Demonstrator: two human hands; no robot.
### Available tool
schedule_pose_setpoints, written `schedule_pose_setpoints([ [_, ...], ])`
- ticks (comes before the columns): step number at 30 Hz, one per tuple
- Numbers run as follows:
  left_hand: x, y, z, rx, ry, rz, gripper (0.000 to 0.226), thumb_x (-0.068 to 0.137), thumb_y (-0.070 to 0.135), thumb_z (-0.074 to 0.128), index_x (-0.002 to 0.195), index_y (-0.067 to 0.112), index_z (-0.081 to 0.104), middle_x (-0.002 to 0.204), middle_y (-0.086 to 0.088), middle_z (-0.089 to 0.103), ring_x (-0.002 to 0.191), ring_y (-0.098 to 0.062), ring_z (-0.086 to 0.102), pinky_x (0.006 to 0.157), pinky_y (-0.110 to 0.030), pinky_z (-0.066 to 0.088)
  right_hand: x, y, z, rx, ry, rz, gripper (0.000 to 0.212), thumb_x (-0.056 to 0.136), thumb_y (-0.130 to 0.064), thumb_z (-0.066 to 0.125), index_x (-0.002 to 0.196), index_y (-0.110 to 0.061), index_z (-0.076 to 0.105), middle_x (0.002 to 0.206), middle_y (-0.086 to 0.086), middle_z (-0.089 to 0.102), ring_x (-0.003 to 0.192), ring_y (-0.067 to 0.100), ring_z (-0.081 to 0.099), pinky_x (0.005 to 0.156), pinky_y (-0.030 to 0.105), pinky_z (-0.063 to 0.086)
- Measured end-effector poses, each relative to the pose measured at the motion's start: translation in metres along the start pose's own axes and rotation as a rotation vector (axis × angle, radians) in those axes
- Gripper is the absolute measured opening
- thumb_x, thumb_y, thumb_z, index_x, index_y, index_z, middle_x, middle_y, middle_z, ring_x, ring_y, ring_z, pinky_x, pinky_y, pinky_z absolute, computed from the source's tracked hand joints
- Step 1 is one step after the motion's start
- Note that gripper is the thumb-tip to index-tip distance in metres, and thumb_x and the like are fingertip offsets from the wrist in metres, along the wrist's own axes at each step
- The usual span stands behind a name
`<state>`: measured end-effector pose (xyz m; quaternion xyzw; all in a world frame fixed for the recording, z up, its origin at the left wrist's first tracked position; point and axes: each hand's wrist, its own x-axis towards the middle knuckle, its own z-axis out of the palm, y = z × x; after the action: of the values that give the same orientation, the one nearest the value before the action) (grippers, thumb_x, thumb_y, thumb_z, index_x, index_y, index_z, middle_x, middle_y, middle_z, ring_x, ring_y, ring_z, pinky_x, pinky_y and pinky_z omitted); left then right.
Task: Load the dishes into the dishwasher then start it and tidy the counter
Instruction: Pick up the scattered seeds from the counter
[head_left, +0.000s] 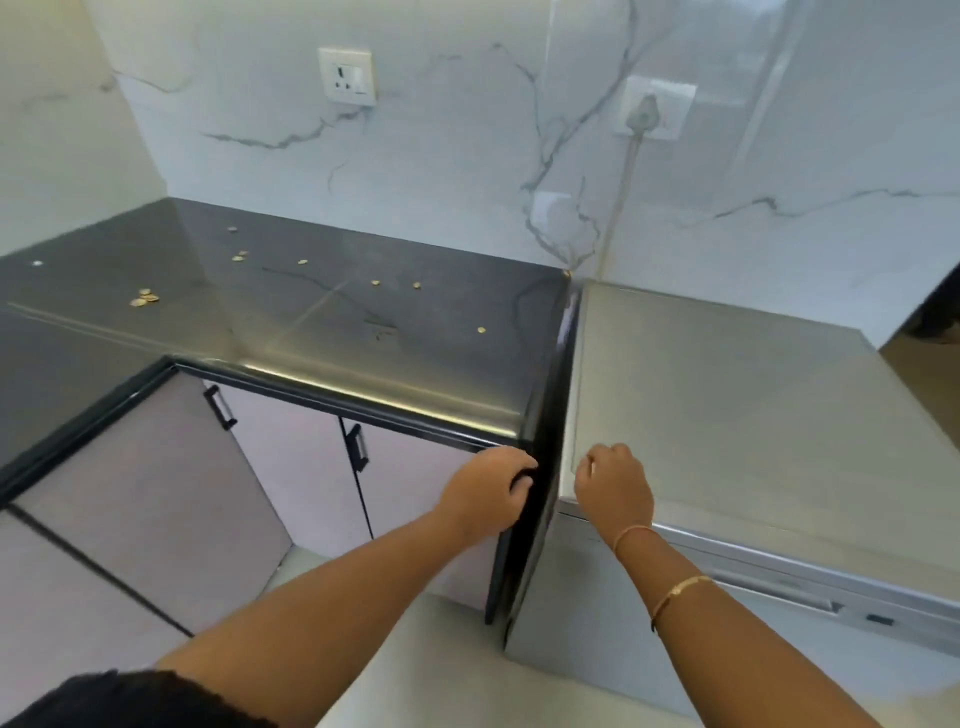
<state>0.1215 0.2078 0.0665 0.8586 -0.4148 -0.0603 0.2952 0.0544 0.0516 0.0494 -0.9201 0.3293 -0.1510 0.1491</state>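
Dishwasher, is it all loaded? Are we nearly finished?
The dishwasher door looks closed, no dishes out, so loading seems done. Left hand grips the counter end; right hand rests curled on top. Scattered bits still need clearing.

The tabletop (311, 312) is dark polished stone, glossy enough to mirror the wall. The dishwasher (727, 405) has a brushed silver metal top, satin and smooth. The wall (467, 156) looks like glossy white marble with grey veins. The cabinet doors (156, 467) are pale and matt, and their handles (221, 408) are black. The socket (347, 77) is smooth white plastic. A thin bracelet (680, 590) gleams gold.
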Motion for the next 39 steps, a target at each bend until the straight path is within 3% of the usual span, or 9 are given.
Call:
schedule_pose_setpoints([
  [4, 0.000, -0.059, -0.045, -0.022, 0.036, -0.065, 0.028, 0.093, 0.016, 0.049, 0.117, 0.012, 0.063, 0.119, -0.002, 0.063, 0.112, -0.017, 0.056, 0.096, -0.029, 0.043, 0.013, -0.072, 0.019, 0.215, 0.056, -0.088, 0.021, 0.094, -0.015, 0.046, 0.085, -0.003, 0.061, 0.091, 0.012, 0.055, 0.081, 0.026, 0.054, 0.066, 0.029, 0.038],
  [12, 0.005, -0.176, -0.124, -0.041, 0.112, -0.190, 0.022, 0.094, 0.017, 0.051, 0.110, 0.013, 0.066, 0.108, -0.001, 0.066, 0.093, -0.012, 0.061, 0.077, -0.011, 0.042, 0.050, -0.183, 0.066, 0.396, 0.077, -0.125, 0.017, 0.094, -0.014, 0.048, 0.082, -0.008, 0.059, 0.086, 0.002, 0.053, 0.077, 0.020, 0.052, 0.065, 0.023, 0.040],
  [15, 0.019, -0.200, -0.141, -0.048, 0.141, -0.218, 0.022, 0.094, 0.016, 0.051, 0.111, 0.013, 0.066, 0.107, 0.001, 0.064, 0.087, -0.006, 0.055, 0.076, -0.013, 0.040, 0.065, -0.200, 0.075, 0.433, 0.046, -0.111, 0.016, 0.094, -0.014, 0.049, 0.085, -0.007, 0.060, 0.087, 0.000, 0.054, 0.076, 0.014, 0.052, 0.067, 0.020, 0.041],
  [25, 0.097, -0.253, -0.135, -0.112, 0.141, -0.300, 0.021, 0.094, 0.017, 0.052, 0.109, 0.015, 0.065, 0.094, 0.004, 0.061, 0.081, -0.010, 0.053, 0.075, -0.019, 0.038, 0.159, -0.213, 0.116, 0.474, -0.007, -0.059, 0.015, 0.092, -0.008, 0.051, 0.099, -0.008, 0.064, 0.101, 0.002, 0.056, 0.096, 0.018, 0.055, 0.087, 0.029, 0.047],
  [29, 0.137, -0.261, -0.133, -0.153, 0.103, -0.322, 0.019, 0.093, 0.017, 0.054, 0.107, 0.017, 0.066, 0.099, 0.007, 0.062, 0.087, -0.008, 0.055, 0.079, -0.018, 0.039, 0.214, -0.190, 0.121, 0.423, 0.025, 0.084, 0.027, 0.091, -0.007, 0.052, 0.117, -0.006, 0.060, 0.118, 0.011, 0.055, 0.112, 0.026, 0.052, 0.096, 0.027, 0.038],
  [32, 0.174, -0.265, -0.132, -0.188, 0.134, -0.365, 0.018, 0.092, 0.016, 0.055, 0.105, 0.019, 0.067, 0.095, 0.009, 0.062, 0.087, -0.006, 0.056, 0.081, -0.018, 0.041, 0.254, -0.174, 0.129, 0.309, -0.061, 0.112, 0.036, 0.094, -0.009, 0.051, 0.129, -0.004, 0.052, 0.128, 0.013, 0.049, 0.120, 0.028, 0.044, 0.099, 0.028, 0.034],
  [34, 0.194, -0.266, -0.132, -0.243, 0.150, -0.415, 0.017, 0.092, 0.015, 0.055, 0.104, 0.019, 0.067, 0.096, 0.008, 0.063, 0.090, -0.006, 0.057, 0.081, -0.018, 0.040, 0.269, -0.168, 0.135, 0.196, -0.110, 0.084, 0.033, 0.095, -0.011, 0.050, 0.126, -0.001, 0.054, 0.126, 0.014, 0.050, 0.118, 0.029, 0.044, 0.098, 0.029, 0.035],
  [37, 0.214, -0.268, -0.127, -0.316, 0.117, -0.481, 0.017, 0.092, 0.016, 0.055, 0.104, 0.021, 0.066, 0.097, 0.010, 0.064, 0.092, -0.004, 0.057, 0.080, -0.017, 0.040, 0.277, -0.162, 0.143, 0.120, -0.120, 0.039, 0.022, 0.094, -0.003, 0.048, 0.109, 0.003, 0.063, 0.114, 0.015, 0.055, 0.105, 0.027, 0.048, 0.080, 0.014, 0.033],
  [39, 0.222, -0.269, -0.123, -0.418, 0.101, -0.541, 0.016, 0.093, 0.016, 0.054, 0.103, 0.021, 0.065, 0.095, 0.009, 0.064, 0.091, -0.005, 0.058, 0.081, -0.019, 0.042, 0.278, -0.162, 0.145, 0.068, -0.126, 0.007, 0.021, 0.093, 0.001, 0.046, 0.102, 0.003, 0.065, 0.107, 0.015, 0.056, 0.098, 0.027, 0.051, 0.077, 0.020, 0.038],
])
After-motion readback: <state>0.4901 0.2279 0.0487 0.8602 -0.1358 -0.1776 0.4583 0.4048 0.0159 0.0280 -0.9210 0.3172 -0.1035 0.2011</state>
